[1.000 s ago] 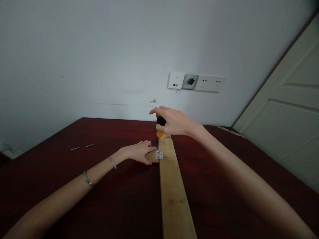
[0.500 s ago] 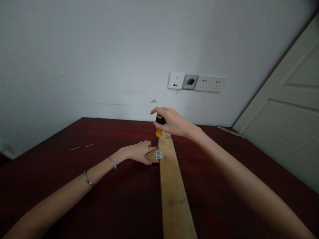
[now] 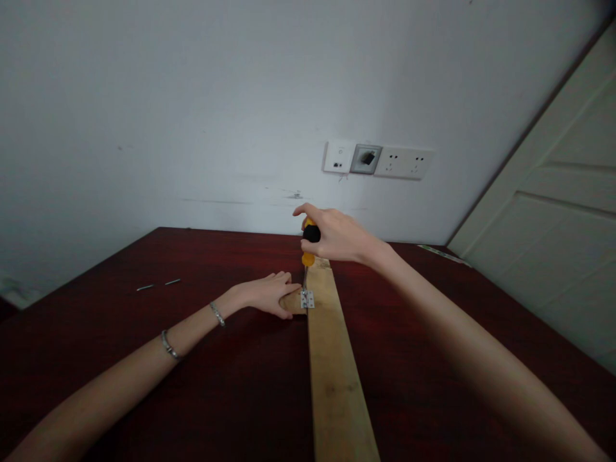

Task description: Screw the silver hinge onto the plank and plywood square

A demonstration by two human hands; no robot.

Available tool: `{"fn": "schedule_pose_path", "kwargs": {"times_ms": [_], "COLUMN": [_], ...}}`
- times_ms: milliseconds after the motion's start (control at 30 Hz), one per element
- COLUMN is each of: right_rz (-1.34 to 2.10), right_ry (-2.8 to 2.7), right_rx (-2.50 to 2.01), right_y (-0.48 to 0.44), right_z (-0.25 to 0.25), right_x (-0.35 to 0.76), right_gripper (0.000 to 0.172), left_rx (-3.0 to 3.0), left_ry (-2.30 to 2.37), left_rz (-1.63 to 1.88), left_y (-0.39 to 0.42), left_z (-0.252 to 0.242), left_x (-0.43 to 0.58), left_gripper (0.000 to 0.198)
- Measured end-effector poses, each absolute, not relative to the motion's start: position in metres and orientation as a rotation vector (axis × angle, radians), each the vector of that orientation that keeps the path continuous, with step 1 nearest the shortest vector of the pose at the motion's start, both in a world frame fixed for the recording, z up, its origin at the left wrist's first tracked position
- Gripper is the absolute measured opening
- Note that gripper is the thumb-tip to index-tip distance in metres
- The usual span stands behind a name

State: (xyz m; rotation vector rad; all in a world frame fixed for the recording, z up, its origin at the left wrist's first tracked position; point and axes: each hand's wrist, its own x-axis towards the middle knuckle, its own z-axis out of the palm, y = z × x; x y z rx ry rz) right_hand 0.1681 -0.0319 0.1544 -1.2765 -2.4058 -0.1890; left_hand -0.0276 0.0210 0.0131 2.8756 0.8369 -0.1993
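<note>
My right hand [image 3: 334,234] grips the black and yellow handle of a screwdriver [image 3: 308,258], which stands nearly upright with its tip down at a small metal hinge [image 3: 307,299]. The hinge lies across the joint between a long wooden board [image 3: 332,359] and a short wood block [image 3: 293,303] to its left. Fingers and thumb of my left hand [image 3: 269,295] clasp the block and press it against the board's side. The exact contact of the tip with a screw is too small to make out.
The dark red table [image 3: 216,398] carries two thin metal pieces [image 3: 145,287] on the left and a flat strip [image 3: 443,255] at the far right. Behind it rises a white wall with socket plates [image 3: 404,163]. A pale door [image 3: 563,205] stands at right.
My right hand has shifted very slightly to the right, and the screwdriver's handle shows a different side. The left hand, block and board stay in place.
</note>
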Motion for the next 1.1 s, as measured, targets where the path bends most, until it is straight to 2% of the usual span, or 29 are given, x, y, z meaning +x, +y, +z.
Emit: {"fn": "schedule_pose_path", "kwargs": {"times_ms": [100,233,400,533,833,1100], "right_rz": [-0.287,-0.158,-0.100,-0.076,-0.055,-0.105], "right_ry": [-2.385,-2.425,-2.418,-2.401,-2.246,-2.078], "right_rx": [-1.408,-1.320,-1.197,-1.166,-1.151,-1.169], "right_y": [-0.035,-0.033,-0.030,-0.029,-0.032,-0.033], "right_z": [0.158,0.159,0.152,0.150,0.162,0.162], "right_x": [0.166,0.166,0.168,0.169,0.175,0.192], "right_gripper": [0.048,0.030,0.044,0.035,0.041,0.039], "left_rx": [2.868,2.861,2.846,2.841,2.829,2.827], "left_ry": [0.845,0.832,0.829,0.828,0.826,0.812], "left_rz": [-0.210,-0.184,-0.153,-0.138,-0.153,-0.165], "left_y": [0.021,0.020,0.020,0.020,0.022,0.021], "left_z": [0.014,0.015,0.015,0.014,0.011,0.013], "left_x": [-0.027,-0.027,-0.027,-0.028,-0.028,-0.028], "left_gripper": [0.077,0.077,0.076,0.075,0.076,0.080]}}
